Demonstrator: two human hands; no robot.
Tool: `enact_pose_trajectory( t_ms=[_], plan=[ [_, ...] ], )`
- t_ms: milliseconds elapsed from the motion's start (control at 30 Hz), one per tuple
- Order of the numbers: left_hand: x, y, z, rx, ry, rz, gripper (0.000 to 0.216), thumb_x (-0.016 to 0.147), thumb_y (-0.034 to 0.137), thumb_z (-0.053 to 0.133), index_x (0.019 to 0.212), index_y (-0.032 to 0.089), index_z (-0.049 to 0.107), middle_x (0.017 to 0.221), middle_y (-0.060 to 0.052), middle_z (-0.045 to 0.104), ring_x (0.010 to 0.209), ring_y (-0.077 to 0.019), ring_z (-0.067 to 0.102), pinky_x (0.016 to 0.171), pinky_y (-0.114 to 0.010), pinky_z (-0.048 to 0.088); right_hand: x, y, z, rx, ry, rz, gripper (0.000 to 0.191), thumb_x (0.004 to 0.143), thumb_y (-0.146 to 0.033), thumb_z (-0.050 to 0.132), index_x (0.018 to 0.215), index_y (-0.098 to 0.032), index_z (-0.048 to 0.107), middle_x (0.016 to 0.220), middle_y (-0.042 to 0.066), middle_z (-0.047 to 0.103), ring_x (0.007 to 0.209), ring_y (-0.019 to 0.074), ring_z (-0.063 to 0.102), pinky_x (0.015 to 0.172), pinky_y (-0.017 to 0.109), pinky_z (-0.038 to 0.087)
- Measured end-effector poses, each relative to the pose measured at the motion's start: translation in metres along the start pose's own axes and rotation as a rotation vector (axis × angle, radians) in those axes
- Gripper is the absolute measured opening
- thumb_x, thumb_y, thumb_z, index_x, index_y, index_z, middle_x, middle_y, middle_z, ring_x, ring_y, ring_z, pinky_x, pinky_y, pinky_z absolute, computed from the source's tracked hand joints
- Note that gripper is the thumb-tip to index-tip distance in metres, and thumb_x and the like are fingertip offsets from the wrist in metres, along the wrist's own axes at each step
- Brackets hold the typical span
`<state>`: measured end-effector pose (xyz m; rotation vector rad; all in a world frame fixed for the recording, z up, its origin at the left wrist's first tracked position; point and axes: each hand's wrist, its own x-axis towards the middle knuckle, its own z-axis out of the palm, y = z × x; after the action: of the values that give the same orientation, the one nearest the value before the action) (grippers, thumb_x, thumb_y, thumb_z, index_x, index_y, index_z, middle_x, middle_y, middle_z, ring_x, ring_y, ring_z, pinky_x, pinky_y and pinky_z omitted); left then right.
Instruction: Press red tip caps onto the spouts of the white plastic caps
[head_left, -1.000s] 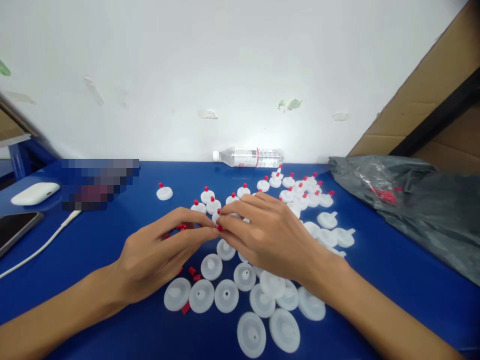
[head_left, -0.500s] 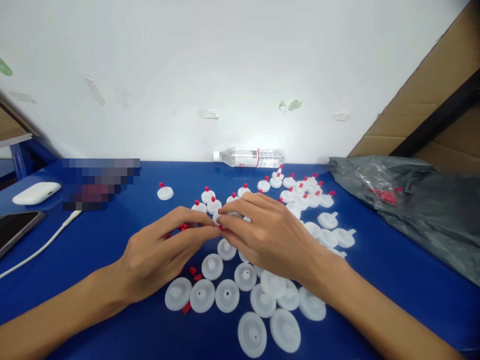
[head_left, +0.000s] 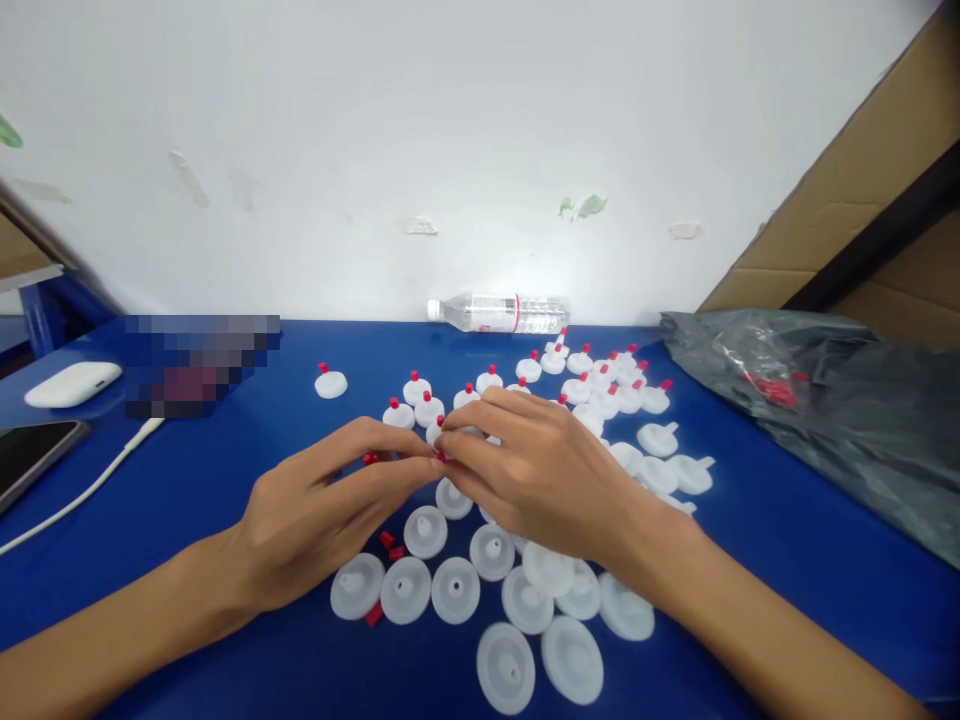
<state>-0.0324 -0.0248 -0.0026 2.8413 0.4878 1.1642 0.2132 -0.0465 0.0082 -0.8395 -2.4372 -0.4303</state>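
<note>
My left hand point(head_left: 322, 510) and my right hand point(head_left: 536, 470) meet fingertip to fingertip over the middle of the blue table point(head_left: 225, 480). Between the pinched fingers sits a small red cap point(head_left: 440, 456). My right hand's fingers are curled over a white disc that is mostly hidden. Below the hands lie several white plastic discs without caps point(head_left: 454, 590). Behind the hands stand several white discs fitted with red caps point(head_left: 427, 408). A few loose red caps point(head_left: 390, 545) lie under my left hand.
A clear water bottle point(head_left: 499, 313) lies on its side at the wall. A grey plastic bag point(head_left: 832, 410) with red pieces inside sits right. At left are a white device point(head_left: 73, 384), a phone point(head_left: 30, 455) and a white cable point(head_left: 90, 485). Cardboard point(head_left: 862, 200) leans at right.
Both hands stay pinched together at the same spot. The view has shifted very slightly.
</note>
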Motion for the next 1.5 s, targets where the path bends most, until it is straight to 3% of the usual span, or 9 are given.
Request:
enact_pose_trajectory(
  t_ms=[567,767,933,1500],
  plan=[
    [-0.0022,-0.0017,-0.0008,-0.005,-0.04,0.011,0.036,0.102,0.002,0.062,0.129,0.024,0.068,0.113,-0.005,0.077,0.098,-0.0161,0.077,0.085,-0.028,0.069,0.0008,0.0001,0.0016,0.025,-0.004,-0.015,0.02,0.104,-0.014,0.06,0.096,-0.013,0.077,0.102,0.008,0.079,0.09,0.0221,0.07,0.078,0.036,0.058],
    [-0.0041,-0.0032,-0.0035,0.016,-0.053,0.053,0.038,0.098,-0.004,0.063,0.127,0.018,0.071,0.117,-0.005,0.076,0.103,-0.0141,0.076,0.093,-0.023,0.065,0.0006,0.0003,0.0006,0.028,-0.006,-0.015,0.02,0.104,-0.015,0.061,0.094,-0.013,0.077,0.1,0.008,0.079,0.088,0.022,0.07,0.076,0.036,0.058],
    [-0.0026,-0.0034,0.0019,0.019,-0.005,0.057,0.025,0.105,0.004,0.059,0.12,0.018,0.074,0.111,-0.004,0.075,0.1,-0.0098,0.073,0.092,-0.019,0.062,0.0007,0.0002,0.0004,0.023,-0.012,-0.034,0.015,0.102,-0.013,0.064,0.095,-0.012,0.077,0.102,0.008,0.08,0.09,0.0228,0.071,0.074,0.036,0.057],
    [0.0016,-0.001,-0.0029,0.102,-0.101,0.064,0.027,0.105,0.002,0.057,0.118,0.019,0.074,0.114,-0.003,0.074,0.101,-0.0077,0.071,0.09,-0.016,0.059,0.0022,-0.0028,-0.0051,0.024,-0.131,-0.002,0.015,0.104,-0.018,0.064,0.093,-0.014,0.075,0.097,0.006,0.077,0.087,0.0222,0.068,0.072,0.037,0.052]
  ],
)
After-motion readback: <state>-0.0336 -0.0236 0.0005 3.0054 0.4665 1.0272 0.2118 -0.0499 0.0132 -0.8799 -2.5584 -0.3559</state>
